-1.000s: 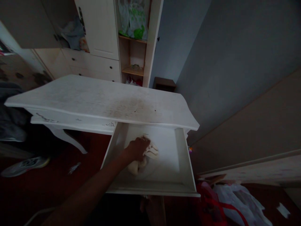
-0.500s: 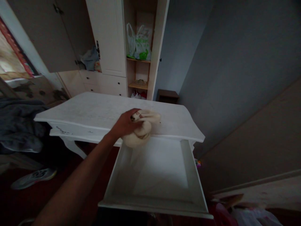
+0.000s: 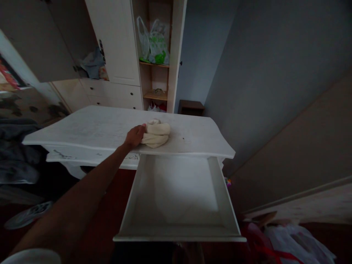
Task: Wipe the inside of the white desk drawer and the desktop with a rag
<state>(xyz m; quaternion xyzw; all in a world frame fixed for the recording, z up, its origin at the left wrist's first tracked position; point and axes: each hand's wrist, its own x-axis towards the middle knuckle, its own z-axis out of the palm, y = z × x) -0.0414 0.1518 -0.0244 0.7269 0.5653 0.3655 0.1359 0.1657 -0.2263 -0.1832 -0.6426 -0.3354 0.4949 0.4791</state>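
Note:
A bunched cream cloth (image 3: 156,135) rests on the white tabletop (image 3: 110,123), near its front edge. My left hand (image 3: 134,135) grips the left side of this cloth, its fingers partly hidden by the folds. In front of the tabletop, a white drawer (image 3: 178,190) is pulled out with nothing visible inside. My right hand does not show; a dim shape below the drawer front is too dark to make out.
Behind the table stands a wardrobe (image 3: 121,47) with plastic bags (image 3: 158,44) on a shelf. A grey wall (image 3: 261,91) rises on the right. A shoe (image 3: 27,216) lies on the floor at left, and a plastic bag (image 3: 297,242) lies at lower right.
My left hand has moved the cloth from above the drawer's back left corner onto the tabletop, where it lies more compactly. The view has shifted slightly.

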